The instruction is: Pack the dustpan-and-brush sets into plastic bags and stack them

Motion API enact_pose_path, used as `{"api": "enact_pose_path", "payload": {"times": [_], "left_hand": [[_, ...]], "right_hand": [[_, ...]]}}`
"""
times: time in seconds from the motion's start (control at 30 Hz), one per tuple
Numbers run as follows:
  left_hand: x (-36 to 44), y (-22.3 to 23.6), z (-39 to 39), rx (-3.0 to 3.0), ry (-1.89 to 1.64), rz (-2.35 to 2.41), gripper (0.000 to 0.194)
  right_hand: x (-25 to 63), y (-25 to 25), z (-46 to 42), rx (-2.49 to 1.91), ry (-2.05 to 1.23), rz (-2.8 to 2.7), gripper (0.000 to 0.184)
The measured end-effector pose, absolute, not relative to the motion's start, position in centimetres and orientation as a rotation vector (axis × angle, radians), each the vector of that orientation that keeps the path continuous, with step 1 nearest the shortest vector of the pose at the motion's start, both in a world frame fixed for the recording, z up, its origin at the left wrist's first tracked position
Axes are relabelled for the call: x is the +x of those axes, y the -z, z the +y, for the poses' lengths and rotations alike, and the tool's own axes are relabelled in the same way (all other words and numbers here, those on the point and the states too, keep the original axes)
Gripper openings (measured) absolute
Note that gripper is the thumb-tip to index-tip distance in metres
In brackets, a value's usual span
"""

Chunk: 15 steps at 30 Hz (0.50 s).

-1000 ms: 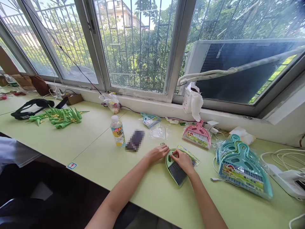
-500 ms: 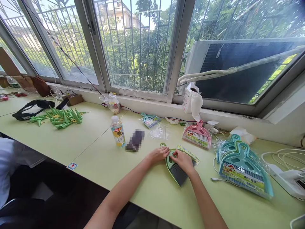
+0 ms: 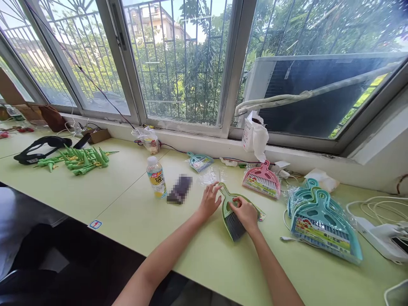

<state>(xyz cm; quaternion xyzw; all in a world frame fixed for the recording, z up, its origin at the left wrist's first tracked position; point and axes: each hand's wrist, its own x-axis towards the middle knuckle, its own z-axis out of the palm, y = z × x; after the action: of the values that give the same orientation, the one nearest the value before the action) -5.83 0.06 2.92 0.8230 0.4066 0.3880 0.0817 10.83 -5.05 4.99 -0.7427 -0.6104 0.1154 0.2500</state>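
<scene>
A green hand brush (image 3: 234, 225) with dark bristles lies over a green dustpan (image 3: 244, 198) in front of me, its bristles pointing towards me. My right hand (image 3: 245, 213) pinches the brush's body with thumb and fingers. Beside the handle end, my left hand (image 3: 209, 201) has its fingers apart, the tips at or close to the handle; whether they touch it I cannot tell. A printed card (image 3: 262, 215) sticks out past the dustpan on the right, mostly covered. Clear plastic wrapping (image 3: 211, 175) lies just behind my left hand.
Wrapped turquoise brush-and-dustpan sets (image 3: 321, 229) are piled at right, near a power strip (image 3: 379, 238). A pink set (image 3: 263, 180) and a small turquoise set (image 3: 199, 162) lie behind. A bottle (image 3: 157, 178) and blurred dark object (image 3: 180, 189) stand left, green pointed pieces (image 3: 84, 159) farther off.
My left hand has drawn back from the brush handle, its fingers spreading apart. The brush has shifted slightly against the dustpan, more of which shows at right. My right hand keeps its grip.
</scene>
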Motion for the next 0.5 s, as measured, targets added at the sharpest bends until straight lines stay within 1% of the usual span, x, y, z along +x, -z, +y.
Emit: {"api": "enact_pose_path", "payload": {"times": [0.07, 0.1, 0.17, 0.2, 0.3, 0.4, 0.5], "left_hand": [[-5.3, -2.9, -0.3, 2.127, -1.240, 1.111, 0.051], [-4.9, -2.7, -0.4, 1.970, -1.226, 1.020, 0.056], [-4.2, -2.4, -0.7, 1.705, -1.106, 0.831, 0.065], [-3.8, -2.2, -0.7, 1.605, -1.033, 0.751, 0.065], [-3.4, -1.7, -0.3, 1.417, -0.897, 0.629, 0.052], [-3.9, -1.6, 0.5, 1.240, -0.963, 0.711, 0.041], [-5.1, -2.0, 1.4, 1.035, -1.078, 0.797, 0.041]], "right_hand": [[10.7, -5.0, -5.2, -1.982, -0.276, -1.585, 0.027], [10.6, -5.0, -5.3, -1.961, -0.254, -1.552, 0.029], [10.3, -4.7, -5.4, -1.913, -0.209, -1.491, 0.032], [10.2, -4.6, -5.4, -1.879, -0.191, -1.472, 0.034], [10.7, -4.0, -5.1, -1.730, -0.185, -1.466, 0.042], [12.3, -3.5, -4.6, -1.613, -0.127, -1.361, 0.047], [14.3, -2.4, -3.8, -1.639, 0.051, -1.287, 0.046]]}}
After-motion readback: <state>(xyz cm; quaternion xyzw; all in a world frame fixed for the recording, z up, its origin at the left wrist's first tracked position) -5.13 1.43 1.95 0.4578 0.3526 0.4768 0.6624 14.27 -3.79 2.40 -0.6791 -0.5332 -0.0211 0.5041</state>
